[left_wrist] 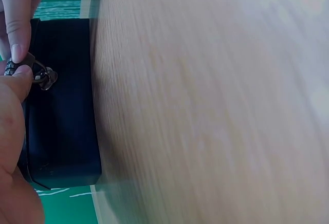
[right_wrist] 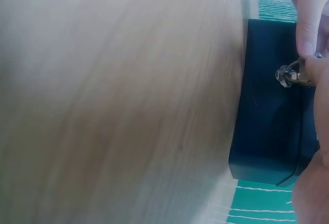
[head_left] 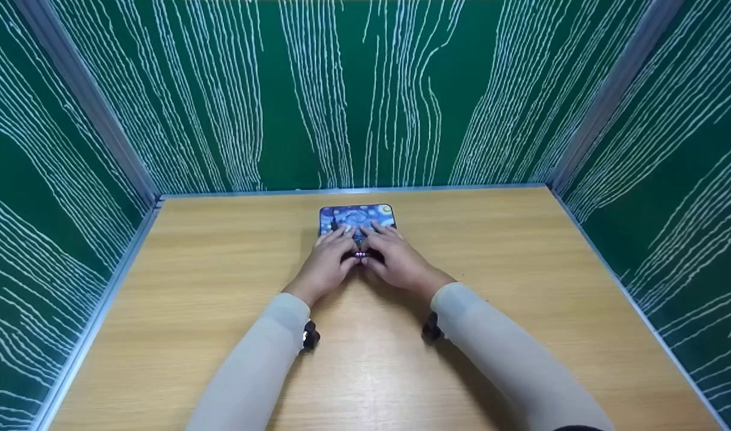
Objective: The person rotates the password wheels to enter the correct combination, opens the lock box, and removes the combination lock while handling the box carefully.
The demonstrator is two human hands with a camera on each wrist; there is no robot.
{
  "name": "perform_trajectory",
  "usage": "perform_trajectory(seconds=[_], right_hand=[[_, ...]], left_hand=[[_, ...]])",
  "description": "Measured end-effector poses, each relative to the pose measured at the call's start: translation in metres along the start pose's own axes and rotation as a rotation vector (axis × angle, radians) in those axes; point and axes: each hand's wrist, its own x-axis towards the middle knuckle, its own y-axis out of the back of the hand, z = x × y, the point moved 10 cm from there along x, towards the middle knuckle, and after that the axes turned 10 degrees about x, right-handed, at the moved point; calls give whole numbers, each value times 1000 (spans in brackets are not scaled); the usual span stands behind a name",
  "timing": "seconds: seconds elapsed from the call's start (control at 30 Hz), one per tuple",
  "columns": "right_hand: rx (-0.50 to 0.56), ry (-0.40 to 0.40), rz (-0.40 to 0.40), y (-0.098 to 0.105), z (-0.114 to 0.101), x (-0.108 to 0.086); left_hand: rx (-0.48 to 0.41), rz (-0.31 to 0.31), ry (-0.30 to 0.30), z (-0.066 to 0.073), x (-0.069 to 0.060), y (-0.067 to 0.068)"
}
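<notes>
A box with a blue swirling painted lid (head_left: pixel 356 214) sits at the far middle of the table. In both wrist views its side is dark (left_wrist: pixel 61 136) (right_wrist: pixel 264 142), with a metal clasp (left_wrist: pixel 49 78) (right_wrist: pixel 284 76) carrying a small padlock (left_wrist: pixel 31 60) (right_wrist: pixel 304 76) with number dials. My left hand (head_left: pixel 326 263) (left_wrist: pixel 7 126) and right hand (head_left: pixel 398 260) (right_wrist: pixel 321 116) meet at the box's near side. Each pinches the padlock between thumb and finger, while other fingers rest over the lid. The hands partly hide the lock body.
The wooden table (head_left: pixel 365 371) extends around the box. Behind and beside it rise green walls (head_left: pixel 293 149) with white wavy lines, joined by grey metal corner posts (head_left: pixel 610 78). A metal strip (head_left: pixel 365 190) runs along the far table edge.
</notes>
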Motion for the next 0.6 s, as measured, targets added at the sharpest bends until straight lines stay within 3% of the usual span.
perform_trajectory(seconds=[0.37, 0.6], right_hand=[[12, -15, -1, 0, 1, -1], [0, 19, 5, -1, -1, 1]], left_hand=[[-7, -18, 24, -2, 0, -1], [-3, -5, -1, 1, -1, 1]])
